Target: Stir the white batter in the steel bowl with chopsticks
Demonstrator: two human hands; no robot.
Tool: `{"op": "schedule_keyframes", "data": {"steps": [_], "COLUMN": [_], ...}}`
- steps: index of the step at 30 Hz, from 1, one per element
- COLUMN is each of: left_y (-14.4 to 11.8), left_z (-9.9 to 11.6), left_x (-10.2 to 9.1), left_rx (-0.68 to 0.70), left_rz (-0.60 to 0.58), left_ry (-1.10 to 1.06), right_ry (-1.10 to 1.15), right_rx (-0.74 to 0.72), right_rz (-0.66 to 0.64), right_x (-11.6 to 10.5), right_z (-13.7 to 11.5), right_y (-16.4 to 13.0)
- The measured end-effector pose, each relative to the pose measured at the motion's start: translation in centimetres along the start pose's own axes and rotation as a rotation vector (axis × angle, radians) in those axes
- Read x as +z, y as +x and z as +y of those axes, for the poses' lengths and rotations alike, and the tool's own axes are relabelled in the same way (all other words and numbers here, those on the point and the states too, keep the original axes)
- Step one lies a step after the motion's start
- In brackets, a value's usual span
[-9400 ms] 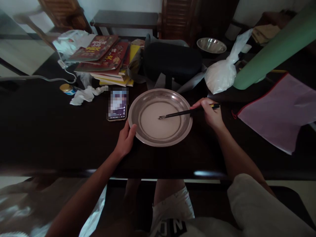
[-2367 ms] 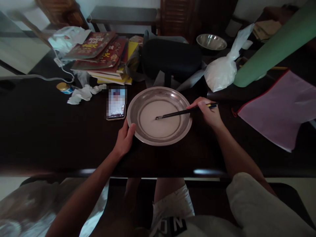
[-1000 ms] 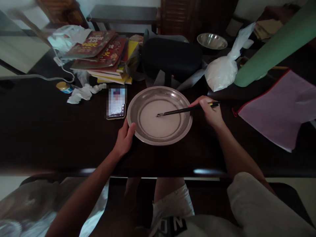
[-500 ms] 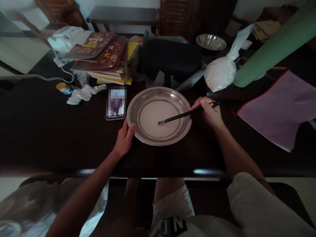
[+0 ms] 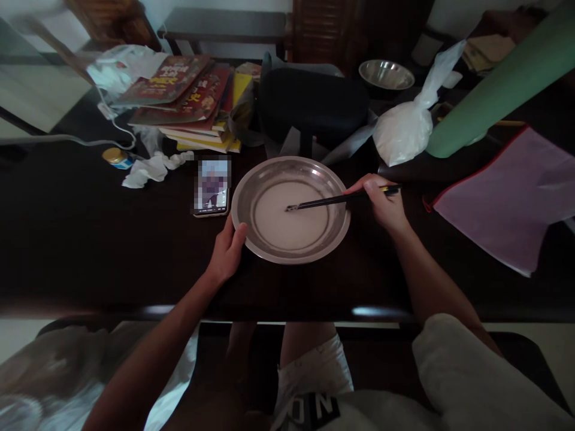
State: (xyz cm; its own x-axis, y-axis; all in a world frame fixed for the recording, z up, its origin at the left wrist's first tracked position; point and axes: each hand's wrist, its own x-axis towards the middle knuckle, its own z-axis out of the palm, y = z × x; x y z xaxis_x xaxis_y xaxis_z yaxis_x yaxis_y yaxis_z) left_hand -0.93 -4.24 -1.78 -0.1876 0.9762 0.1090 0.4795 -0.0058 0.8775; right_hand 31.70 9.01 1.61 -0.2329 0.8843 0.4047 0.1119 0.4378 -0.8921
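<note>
A wide steel basin [image 5: 251, 194] holding pale milky liquid sits on the dark table [image 5: 90, 239] in front of me. My left hand [image 5: 227, 251] grips the basin's near-left rim. My right hand [image 5: 381, 200] holds a pair of dark chopsticks [image 5: 323, 202] at the basin's right side. The chopsticks' tips rest in the liquid near the basin's middle.
A phone [image 5: 212, 190] lies just left of the basin. Behind are stacked books [image 5: 193, 102], a black case [image 5: 312, 105], a knotted bag of white powder [image 5: 406, 131] and a small steel bowl [image 5: 386, 73]. A green roll [image 5: 498, 84] and a pink folder [image 5: 507, 197] lie at right; crumpled tissue [image 5: 153, 169] lies at left.
The chopsticks' tips have swung back up toward the basin's middle after dipping nearer to me half a second ago. My left hand has stayed on the rim.
</note>
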Motion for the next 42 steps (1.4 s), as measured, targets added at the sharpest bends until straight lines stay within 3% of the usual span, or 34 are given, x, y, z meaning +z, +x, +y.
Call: {"op": "schedule_keyframes", "data": {"steps": [3,7,12,17,22,27,33,38,42], "left_y": [0.02,0.03,0.02,0.03,-0.05,-0.01,0.12,0.14,0.17], "left_z": [0.01,-0.04,-0.21,-0.21,-0.05,0.10,-0.09,0.00,0.32], "left_x": [0.02,0.06,0.05,0.07,0.03,-0.05,-0.02,-0.20,-0.34], "left_rx": [-0.016,-0.015,0.009,0.011,-0.015,-0.006,-0.020,-0.018,-0.032], "left_rz": [-0.003,0.009,-0.006,-0.002,-0.005,-0.011,0.008,-0.009,-0.028], "left_ry": [-0.015,-0.010,0.007,0.008,0.003,0.007,0.005,0.028,0.022], "right_ry": [0.039,0.025,0.042,0.038,0.052,0.006,0.064,0.040,0.075], "right_rx": [0.029,0.011,0.010,-0.011,0.043,0.018,0.060,0.019,0.033], "right_rz": [0.034,-0.030,0.032,-0.031,0.066,-0.022,0.061,-0.041,0.003], "right_x": [-0.02,-0.01,-0.06,0.01,0.01,0.16,-0.42,-0.47,-0.58], "right_z": [-0.01,0.04,0.08,0.17,0.35,-0.18,-0.07,-0.06,-0.25], "right_y": [-0.01,-0.02,-0.01,0.02,0.05,0.10,0.23,0.17,0.21]}}
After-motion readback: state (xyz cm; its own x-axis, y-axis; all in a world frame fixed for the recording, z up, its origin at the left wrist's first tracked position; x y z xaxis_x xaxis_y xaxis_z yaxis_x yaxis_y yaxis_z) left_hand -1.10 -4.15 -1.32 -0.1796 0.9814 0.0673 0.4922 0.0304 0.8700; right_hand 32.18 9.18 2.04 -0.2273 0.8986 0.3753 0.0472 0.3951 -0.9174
